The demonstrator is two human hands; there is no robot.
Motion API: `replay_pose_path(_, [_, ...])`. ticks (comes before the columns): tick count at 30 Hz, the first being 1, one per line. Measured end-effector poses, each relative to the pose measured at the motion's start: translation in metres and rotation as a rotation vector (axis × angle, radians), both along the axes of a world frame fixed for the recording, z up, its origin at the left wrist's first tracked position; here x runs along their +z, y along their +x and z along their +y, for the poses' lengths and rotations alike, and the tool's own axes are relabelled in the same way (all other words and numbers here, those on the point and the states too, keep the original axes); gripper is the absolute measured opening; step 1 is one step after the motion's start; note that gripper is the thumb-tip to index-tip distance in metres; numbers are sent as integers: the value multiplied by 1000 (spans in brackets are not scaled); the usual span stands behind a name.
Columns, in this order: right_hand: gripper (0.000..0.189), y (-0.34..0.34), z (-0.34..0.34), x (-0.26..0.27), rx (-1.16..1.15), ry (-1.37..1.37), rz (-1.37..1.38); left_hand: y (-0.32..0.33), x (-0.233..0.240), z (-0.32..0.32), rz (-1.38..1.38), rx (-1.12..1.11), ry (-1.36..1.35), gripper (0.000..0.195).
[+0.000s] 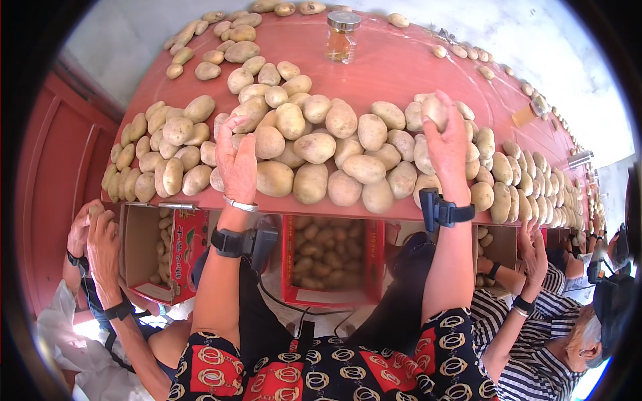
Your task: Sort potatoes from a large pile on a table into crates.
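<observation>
A pile of potatoes (314, 148) stretches along the near edge of the red table (386, 80) in front of me. At the pile's left part, my left hand (235, 163) reaches in, thumb and fingers apart. Potatoes lie right behind and beside that hand, and none is plainly gripped. Over the pile's right part, my right hand (447, 143) grips a pale potato (434, 111) between thumb and fingers. Below the table edge, between my knees, stands a red cardboard box (373, 260) with many potatoes inside.
A lidded glass jar (342, 42) of amber liquid stands farther back. Another cardboard box (188, 255) is at the lower left. Co-workers' hands (103, 240) are at the left and a co-worker's hand (533, 250) at the right. A cable (286, 303) hangs near my legs.
</observation>
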State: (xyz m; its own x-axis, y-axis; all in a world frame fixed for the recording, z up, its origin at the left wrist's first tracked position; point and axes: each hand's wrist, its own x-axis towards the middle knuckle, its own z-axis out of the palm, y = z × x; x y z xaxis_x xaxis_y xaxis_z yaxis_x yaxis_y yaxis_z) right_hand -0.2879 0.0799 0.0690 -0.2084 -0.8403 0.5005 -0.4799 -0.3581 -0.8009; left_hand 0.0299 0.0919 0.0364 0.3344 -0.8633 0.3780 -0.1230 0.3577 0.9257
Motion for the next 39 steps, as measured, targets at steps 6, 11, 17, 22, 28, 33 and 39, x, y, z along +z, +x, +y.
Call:
replay_pose_path(6, [40, 16, 1, -5, -204, 459, 727, 13, -1, 0, 1, 23, 32, 28])
replay_pose_path(11, [31, 1, -5, -7, -171, -54, 553, 31, -9, -8, -22, 89, 58, 24])
replay_pose_path(17, [19, 32, 32, 8, 449, 215, -260, 47, -7, -6, 176, 7, 128, 20])
replay_pose_path(22, [15, 73, 84, 11, 1010, 666, -92, 47, 0, -4, 322, -66, 17, 12])
replay_pose_path(28, [25, 80, 109, -71, 1023, 949, 538, 53, 2, -4, 857, -486, 21, 14])
replay_pose_path(33, [25, 65, 116, -153, 961, 900, 845, 54, 20, -2, 626, -160, 40, 21])
replay_pose_path(39, [26, 79, 135, -261, 993, 1045, 1027, 53, 52, -1, 810, -55, 104, 30])
